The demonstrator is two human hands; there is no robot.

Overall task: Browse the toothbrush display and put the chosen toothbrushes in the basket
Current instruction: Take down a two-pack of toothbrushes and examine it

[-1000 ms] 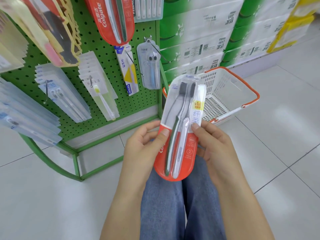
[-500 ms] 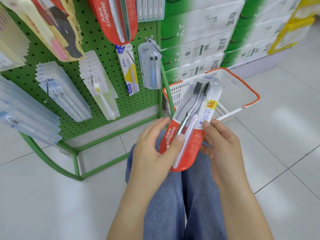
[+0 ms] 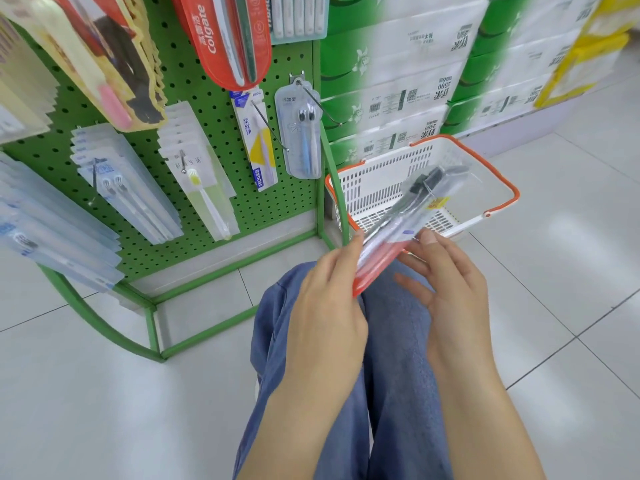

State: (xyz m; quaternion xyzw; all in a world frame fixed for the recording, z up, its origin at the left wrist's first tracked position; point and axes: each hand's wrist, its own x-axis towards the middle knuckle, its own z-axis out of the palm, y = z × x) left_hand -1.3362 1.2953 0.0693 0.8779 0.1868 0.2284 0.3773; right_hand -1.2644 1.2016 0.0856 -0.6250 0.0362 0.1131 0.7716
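A red-and-clear Colgate toothbrush pack [image 3: 398, 223] with two dark-headed brushes is tilted, its blurred top end over the white basket with an orange rim [image 3: 502, 174] on the floor. My left hand [image 3: 325, 306] holds the pack's red lower end along its left edge; the thumb is hidden. On the pack's right edge, my right hand [image 3: 450, 285] touches with one fingertip, the other fingers spread and straight. The basket's inside looks bare where it shows.
The green pegboard display [image 3: 207, 98] stands at left with hanging packs, among them a red Colgate pack [image 3: 221, 36] and a clear pack with blue brushes [image 3: 303, 133]. Its green floor frame [image 3: 152, 323] juts forward. Stacked tissue packs [image 3: 398, 81] rise behind the basket. My knees in jeans [image 3: 391, 341] lie below.
The pack has tipped from upright in front of me down and to the right, over the basket. My right hand's fingers have come off it and spread.
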